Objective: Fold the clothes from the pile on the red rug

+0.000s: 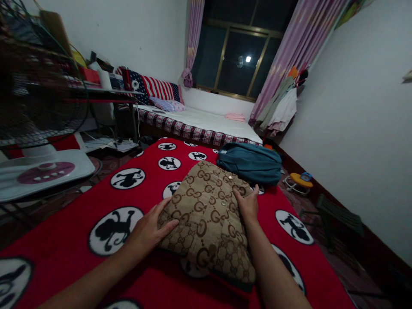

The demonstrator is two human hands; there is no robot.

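Observation:
A folded button-front garment [202, 206], tan with a brown letter pattern, lies on the red blanket [135, 283] in front of me. Two round buttons show on its upper face. My left hand [152, 225] holds its left edge, thumb on top and the other fingers along the side. On the opposite edge, my right hand [248, 205] grips it with the thumb laid over the cloth; its other fingers are partly hidden. Just beyond the garment rests a folded dark teal piece of clothing [251, 161].
A fan [41, 107] stands at the left, before a cluttered desk [109, 91]. Behind is a bed with a white sheet [206, 118] under a window. Clothes [283, 109] hang by the right wall, above a yellow-topped stool [301, 180] and a dark chair [339, 214].

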